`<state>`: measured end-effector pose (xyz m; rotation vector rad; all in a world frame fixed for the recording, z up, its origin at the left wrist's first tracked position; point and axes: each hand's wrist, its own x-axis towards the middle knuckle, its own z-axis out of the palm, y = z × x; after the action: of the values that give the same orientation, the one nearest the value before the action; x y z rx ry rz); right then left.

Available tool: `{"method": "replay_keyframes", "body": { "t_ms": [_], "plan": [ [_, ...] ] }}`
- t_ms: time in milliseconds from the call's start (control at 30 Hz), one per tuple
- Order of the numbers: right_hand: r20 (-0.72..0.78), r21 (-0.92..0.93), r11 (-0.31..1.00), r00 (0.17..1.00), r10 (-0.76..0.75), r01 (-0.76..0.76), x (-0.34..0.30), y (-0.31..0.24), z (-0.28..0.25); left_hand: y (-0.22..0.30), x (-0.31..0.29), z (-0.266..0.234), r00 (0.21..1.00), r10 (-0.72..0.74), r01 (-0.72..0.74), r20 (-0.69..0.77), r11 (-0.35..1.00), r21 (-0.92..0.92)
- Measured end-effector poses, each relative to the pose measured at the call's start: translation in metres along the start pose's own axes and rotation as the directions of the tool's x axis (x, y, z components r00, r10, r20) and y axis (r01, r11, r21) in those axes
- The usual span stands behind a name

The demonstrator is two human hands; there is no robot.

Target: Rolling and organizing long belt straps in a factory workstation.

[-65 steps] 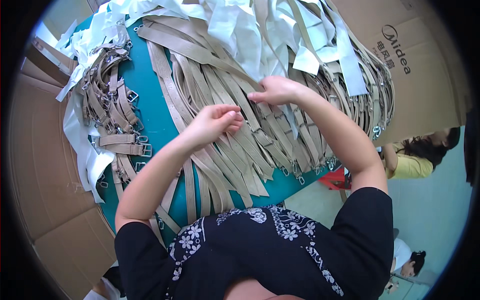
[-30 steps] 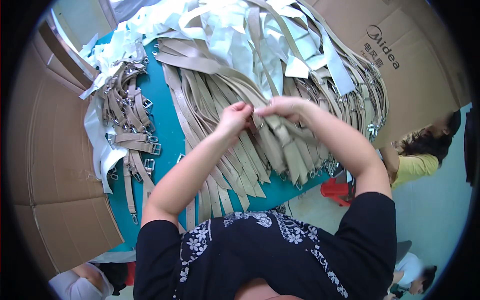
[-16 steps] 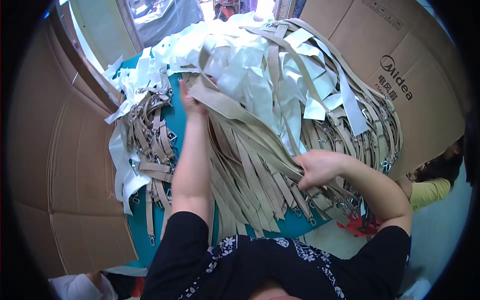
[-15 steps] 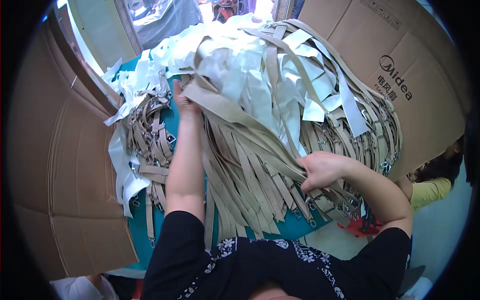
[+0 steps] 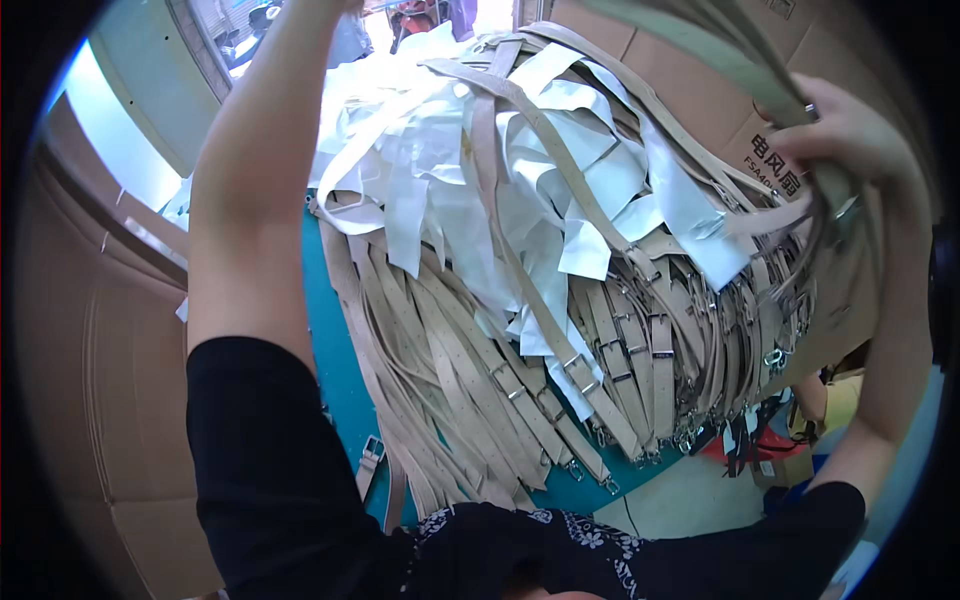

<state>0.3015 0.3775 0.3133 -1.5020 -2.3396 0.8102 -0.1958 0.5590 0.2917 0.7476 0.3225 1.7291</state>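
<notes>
My right hand (image 5: 850, 135) is raised at the upper right, closed around a bundle of tan straps (image 5: 735, 45). The straps rise from it past the upper edge and also hang down beside my forearm, where metal fittings show. My left arm (image 5: 255, 170) stretches far forward; its hand lies beyond the upper edge. Below spreads a pile of tan straps (image 5: 440, 350) with punched holes, buckles and metal clasps at their ends. White paper strips (image 5: 440, 180) lie over the far part of the pile, and several single straps cross them.
A teal table top (image 5: 345, 350) shows beneath the pile. Large cardboard sheets stand at the left (image 5: 110, 400) and the right (image 5: 650, 60). Another person's yellow sleeve (image 5: 845, 400) is at the right, near red items (image 5: 765, 445) below the table.
Both arms have lifted and spread apart, the right hand up and to the right with straps, the left hand forward out of view. The pile's buckled right part is more exposed.
</notes>
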Motion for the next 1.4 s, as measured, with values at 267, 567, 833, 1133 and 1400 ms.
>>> {"method": "replay_keyframes", "body": {
  "t_ms": [267, 567, 833, 1133, 1400],
  "plan": [
    [-0.241, -0.509, 0.827, 0.962, 0.130, -0.239, 0.111, 0.121, -0.018, -0.140, -0.045, -0.006, 0.905, -0.360, 0.365, -0.226, 0.383, 0.849],
    [-0.211, -0.950, 0.311, 0.795, -0.568, -0.030, 0.105, 0.122, 0.065, -0.073, -0.307, -0.049, 0.976, -0.065, 0.212, -0.206, 0.094, 0.973],
    [0.206, -0.240, 0.745, 0.782, -0.588, 0.623, 0.066, -0.068, 0.316, -0.131, -0.445, -0.127, 0.699, 0.138, 0.704, -0.702, -0.309, 0.640],
    [0.132, -0.332, 0.758, 0.824, -0.551, 0.561, 0.207, -0.058, 0.438, -0.169, -0.428, -0.128, 0.766, 0.186, 0.637, -0.616, -0.351, 0.686],
    [-0.116, -0.402, 0.880, 0.940, -0.321, 0.251, 0.253, -0.030, 0.441, -0.131, -0.378, -0.178, 0.679, 0.229, 0.733, -0.698, -0.152, 0.663]
  ]
}}
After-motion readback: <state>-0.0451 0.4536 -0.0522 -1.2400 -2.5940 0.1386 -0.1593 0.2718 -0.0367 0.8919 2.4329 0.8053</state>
